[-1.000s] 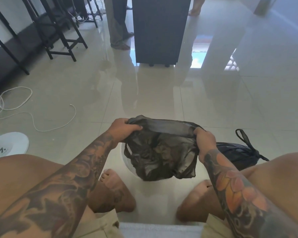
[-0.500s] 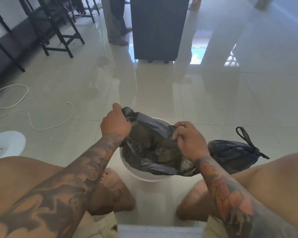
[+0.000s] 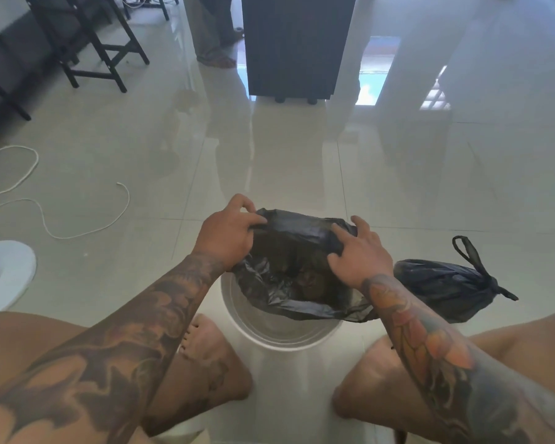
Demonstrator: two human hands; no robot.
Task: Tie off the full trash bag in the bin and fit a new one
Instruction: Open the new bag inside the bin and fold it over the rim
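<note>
Nearest to the person, below both grips, stands the white bin (image 3: 279, 339) on the floor, between the person's bare feet. Its near rim is bare; the new bag (image 3: 289, 283) does not cover it yet. This black bag hangs partly inside the bin, with its near edge lying loose across the opening, lower than the hands.

The left hand (image 3: 226, 232) pinches the far-left part of the bag's edge with thumb and curled fingers. The right hand (image 3: 361, 256) lies on the far-right part of the same edge; its fingers are spread over the plastic and the thumb hangs below, so it seems to hold the fold, but I cannot tell how firmly. Between the two grips the edge is stretched over the far side of the bin.

To the right of the right hand, near it but not touching the bin, the full bag (image 3: 446, 288) lies on the floor (image 3: 414, 187). Its neck is knotted and its handles stick up.

So, as I judge, the first part of the task is done: the old bag is tied and out. The second part is in progress. What is left is to pull the edge over the whole rim, also on the near side, and to push the bag down.

Farther away, to the left of the left grip, a white cord (image 3: 45, 219) lies on the tiles.
</note>
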